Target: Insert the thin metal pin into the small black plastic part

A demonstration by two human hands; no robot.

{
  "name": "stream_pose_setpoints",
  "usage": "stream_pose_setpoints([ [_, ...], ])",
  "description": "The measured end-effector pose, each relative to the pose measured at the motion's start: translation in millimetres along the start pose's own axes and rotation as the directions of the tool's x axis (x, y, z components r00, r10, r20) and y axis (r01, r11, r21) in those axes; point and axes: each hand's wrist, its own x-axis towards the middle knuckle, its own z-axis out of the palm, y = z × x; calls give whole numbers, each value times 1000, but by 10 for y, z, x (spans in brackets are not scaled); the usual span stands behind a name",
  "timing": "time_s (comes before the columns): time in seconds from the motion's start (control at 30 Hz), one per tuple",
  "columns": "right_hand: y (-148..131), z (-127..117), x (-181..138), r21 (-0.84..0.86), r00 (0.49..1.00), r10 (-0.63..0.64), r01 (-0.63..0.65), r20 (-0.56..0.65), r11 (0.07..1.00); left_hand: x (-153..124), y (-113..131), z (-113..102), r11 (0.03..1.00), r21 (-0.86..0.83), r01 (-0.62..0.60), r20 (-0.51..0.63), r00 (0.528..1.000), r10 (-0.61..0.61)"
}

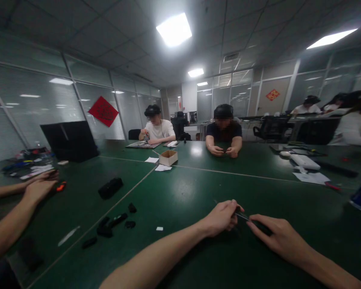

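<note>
Above the green table point(186, 192), my left hand point(222, 218) is closed, with its fingers curled. A thin metal rod point(242, 216) runs from its fingers toward my right hand point(278, 235). The thumb and forefinger of my right hand meet at the rod's other end, pinching it. Something dark shows under the right palm, too dim to name. Whether the left hand grips only the rod or a small part as well is hidden by its fingers.
Several black plastic pieces point(105, 226) and a small white piece point(159, 228) lie to the left. A black case point(110, 188) and an open cardboard box point(168, 158) sit farther off. A co-worker's hands point(40, 186) rest at far left. Two people sit opposite.
</note>
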Motion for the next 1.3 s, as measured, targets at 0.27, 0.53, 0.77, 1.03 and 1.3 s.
stream_pose_setpoints([
  [0.27,-12,-45,1,4,999,33,-33,-12,999,44,-5,-75,978,-210,-21,-63,998,8],
  [0.53,-76,-87,29,-61,997,66,-64,39,996,41,3,-78,978,-206,-32,-24,999,28],
  [0.77,-98,-108,32,-29,998,31,-29,51,999,7,40,-69,993,-117,-18,-6,1000,17],
  [1.03,-69,-117,23,3,993,28,-28,111,1000,27,27,-66,996,-87,-7,11,1000,8],
  [1.3,-82,-105,23,22,992,54,-57,114,998,-19,62,-70,995,-96,0,42,999,4],
])
